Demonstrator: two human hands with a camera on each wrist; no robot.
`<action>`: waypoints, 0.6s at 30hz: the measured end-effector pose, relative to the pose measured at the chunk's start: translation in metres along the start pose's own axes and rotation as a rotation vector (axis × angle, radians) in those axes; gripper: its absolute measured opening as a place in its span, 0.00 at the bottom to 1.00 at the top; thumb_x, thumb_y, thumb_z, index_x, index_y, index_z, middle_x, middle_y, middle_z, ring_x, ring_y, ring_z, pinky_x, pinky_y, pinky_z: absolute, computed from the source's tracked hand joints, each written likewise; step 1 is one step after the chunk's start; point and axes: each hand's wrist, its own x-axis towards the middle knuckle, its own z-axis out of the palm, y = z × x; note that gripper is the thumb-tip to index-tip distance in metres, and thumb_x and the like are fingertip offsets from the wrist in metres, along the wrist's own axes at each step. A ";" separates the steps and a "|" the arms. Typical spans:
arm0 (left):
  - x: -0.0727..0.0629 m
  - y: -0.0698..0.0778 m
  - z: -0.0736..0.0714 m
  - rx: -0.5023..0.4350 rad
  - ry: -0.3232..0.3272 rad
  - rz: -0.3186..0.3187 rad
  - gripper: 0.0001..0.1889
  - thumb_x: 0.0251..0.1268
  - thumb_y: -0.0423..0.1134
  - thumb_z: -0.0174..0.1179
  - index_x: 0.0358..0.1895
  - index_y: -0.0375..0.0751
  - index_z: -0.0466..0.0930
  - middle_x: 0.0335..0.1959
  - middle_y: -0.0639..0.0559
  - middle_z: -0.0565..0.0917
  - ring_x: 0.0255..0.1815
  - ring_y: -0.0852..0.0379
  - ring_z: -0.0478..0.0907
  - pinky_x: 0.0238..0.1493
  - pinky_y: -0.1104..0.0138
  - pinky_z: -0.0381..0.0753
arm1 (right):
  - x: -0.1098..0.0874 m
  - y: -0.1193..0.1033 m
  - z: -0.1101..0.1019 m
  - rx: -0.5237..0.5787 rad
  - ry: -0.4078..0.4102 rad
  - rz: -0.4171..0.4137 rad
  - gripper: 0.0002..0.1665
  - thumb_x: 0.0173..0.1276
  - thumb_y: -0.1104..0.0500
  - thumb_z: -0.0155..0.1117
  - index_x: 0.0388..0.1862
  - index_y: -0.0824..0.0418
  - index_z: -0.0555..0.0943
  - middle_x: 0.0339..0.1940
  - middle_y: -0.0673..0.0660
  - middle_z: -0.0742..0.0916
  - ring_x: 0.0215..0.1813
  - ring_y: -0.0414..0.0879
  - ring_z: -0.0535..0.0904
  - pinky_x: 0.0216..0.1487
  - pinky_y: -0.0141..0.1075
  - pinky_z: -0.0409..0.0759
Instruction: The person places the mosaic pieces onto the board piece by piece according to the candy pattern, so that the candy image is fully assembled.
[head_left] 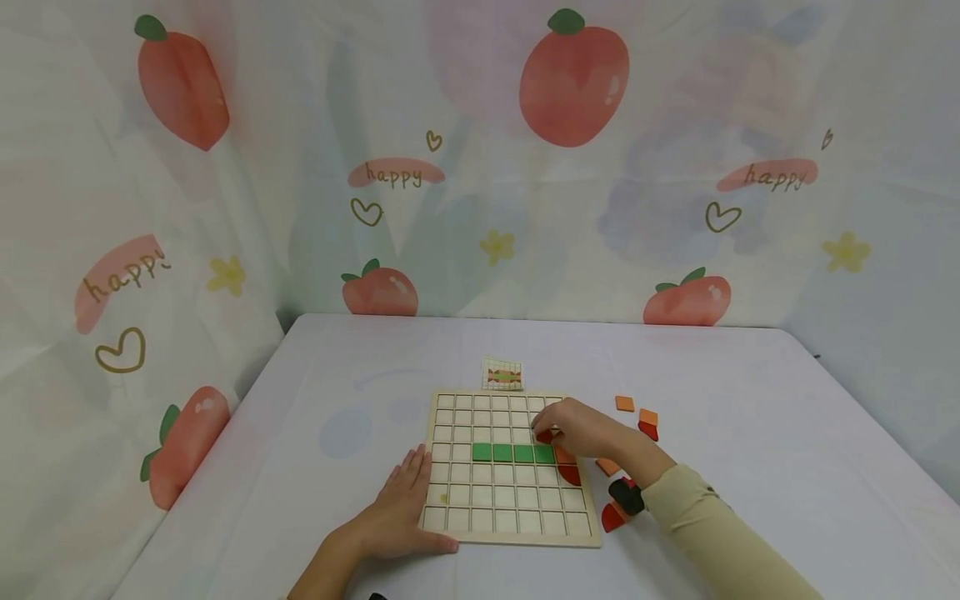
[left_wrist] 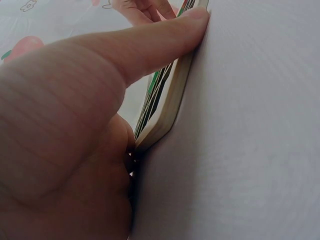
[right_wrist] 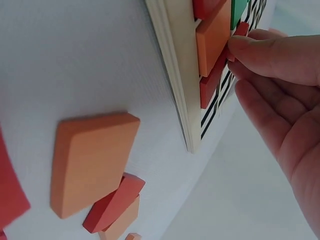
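A wooden grid board (head_left: 525, 539) lies on the table, with a row of green square tiles (head_left: 502, 452) across its middle. An orange tile (right_wrist: 214, 37) continues that row on the right, between red pieces (right_wrist: 212, 85) above and below it. My right hand (head_left: 588, 433) pinches a small red piece (right_wrist: 241, 30) between thumb and fingertips, low over the board beside these tiles. At the board's near left corner lies my left hand (head_left: 393, 517), fingers straight along the left edge. Its thumb (left_wrist: 165, 45) rests against the near edge.
A small pattern card (head_left: 502, 375) lies just beyond the board. Loose orange tiles (head_left: 625, 403) and red pieces (head_left: 613, 517) are scattered to the right, some under my right forearm. A dark object (head_left: 626, 496) shows at my right wrist. Printed cloth hangs behind the table.
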 end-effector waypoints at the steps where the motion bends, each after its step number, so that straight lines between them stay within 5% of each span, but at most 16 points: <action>1: 0.000 0.000 0.000 -0.002 -0.001 0.000 0.64 0.43 0.69 0.61 0.70 0.25 0.37 0.72 0.34 0.37 0.71 0.42 0.32 0.66 0.48 0.38 | 0.000 0.000 0.000 -0.002 -0.004 0.002 0.19 0.55 0.80 0.57 0.41 0.65 0.85 0.45 0.56 0.84 0.51 0.51 0.77 0.49 0.40 0.76; 18: 0.000 -0.003 0.002 0.014 0.012 0.011 0.64 0.43 0.69 0.61 0.70 0.25 0.37 0.71 0.33 0.38 0.71 0.42 0.32 0.66 0.49 0.38 | 0.003 -0.001 0.001 -0.074 -0.016 0.029 0.19 0.56 0.78 0.57 0.41 0.63 0.85 0.45 0.55 0.84 0.51 0.50 0.78 0.50 0.41 0.75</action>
